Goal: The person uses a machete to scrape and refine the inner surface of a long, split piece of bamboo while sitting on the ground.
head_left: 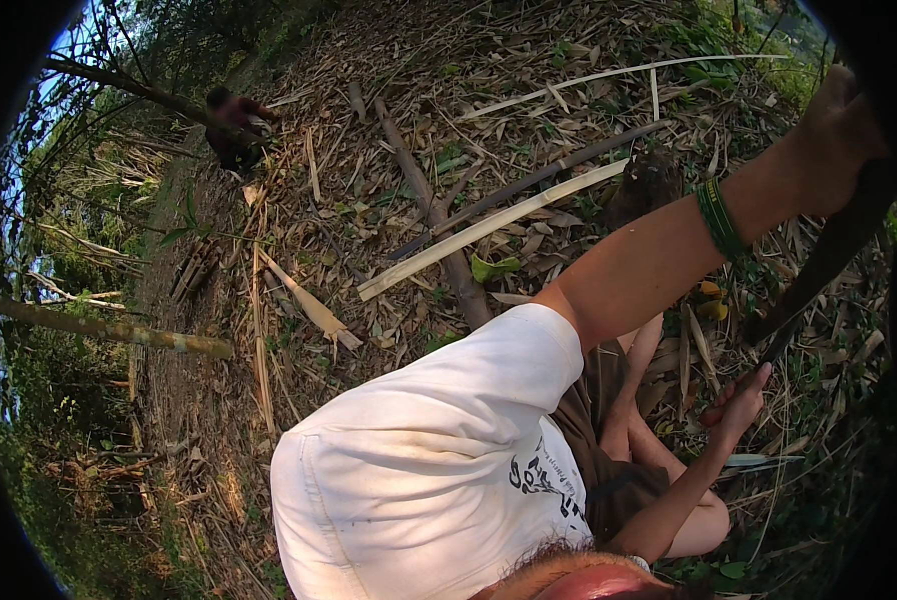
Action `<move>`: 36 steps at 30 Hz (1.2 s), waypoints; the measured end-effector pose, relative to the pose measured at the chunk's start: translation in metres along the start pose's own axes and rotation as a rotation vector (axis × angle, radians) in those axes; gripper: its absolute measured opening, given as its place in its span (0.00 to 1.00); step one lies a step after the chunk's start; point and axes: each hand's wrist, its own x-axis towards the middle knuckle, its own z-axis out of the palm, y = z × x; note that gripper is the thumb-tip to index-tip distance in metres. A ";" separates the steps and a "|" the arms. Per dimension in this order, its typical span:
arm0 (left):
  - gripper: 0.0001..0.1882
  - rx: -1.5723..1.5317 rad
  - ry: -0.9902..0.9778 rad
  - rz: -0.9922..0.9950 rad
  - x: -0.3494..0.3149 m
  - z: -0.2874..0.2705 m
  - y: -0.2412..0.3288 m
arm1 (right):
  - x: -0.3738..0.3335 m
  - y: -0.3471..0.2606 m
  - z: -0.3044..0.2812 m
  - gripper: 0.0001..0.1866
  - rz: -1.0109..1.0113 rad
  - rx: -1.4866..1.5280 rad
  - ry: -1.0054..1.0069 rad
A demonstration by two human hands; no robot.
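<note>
A: What is held, and where, in this leaf-strewn clearing?

B: A long, dark, flat, blade-like tool is held low at the right, slanted across the ground from beneath the left hand down to the right hand. The right fingers are closed around its narrow lower part, and a reddish-brown end is seen poking out below the fist.

A: And the left hand?

B: It is raised at the upper right edge, beyond a green band worn on the forearm. Its fingers are seen curled in, but because of deep shade it cannot be told whether anything is gripped.

A: How does the tool look?

B: It is broadened toward the top and tapered toward the right hand; its surface is left almost black by shadow, its upper tip lost at the dark rim.

A: What is scattered nearby?

B: A long, pale, flat wooden strip is laid over a brown, bare log, beside a slender, dark pole. Farther off, a person in a dark red top is seen bent low among dry leaves.
</note>
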 end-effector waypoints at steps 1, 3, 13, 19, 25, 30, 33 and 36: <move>0.32 0.002 0.001 -0.001 -0.001 0.000 0.000 | 0.001 0.001 0.000 0.32 0.002 0.000 -0.003; 0.31 -0.001 -0.002 0.000 -0.001 0.000 0.001 | 0.003 0.003 -0.001 0.32 0.007 -0.002 -0.008; 0.31 -0.018 -0.051 0.008 -0.014 0.005 0.016 | 0.007 0.004 -0.004 0.30 0.020 0.054 -0.027; 0.31 0.021 -0.108 -0.034 -0.013 0.024 0.029 | -0.001 0.001 -0.002 0.30 -0.006 -0.001 -0.027; 0.33 0.039 -0.148 -0.060 -0.035 0.022 0.031 | -0.001 0.003 -0.009 0.30 -0.008 -0.013 -0.036; 0.35 0.105 -0.130 -0.061 -0.044 0.040 0.043 | -0.006 0.010 -0.014 0.31 0.006 0.005 -0.044; 0.35 0.175 -0.119 -0.050 -0.054 0.057 0.050 | -0.007 0.008 -0.020 0.33 -0.011 -0.009 -0.038; 0.36 0.174 -0.118 -0.049 -0.060 0.058 0.056 | -0.012 0.006 -0.020 0.33 -0.006 -0.035 -0.040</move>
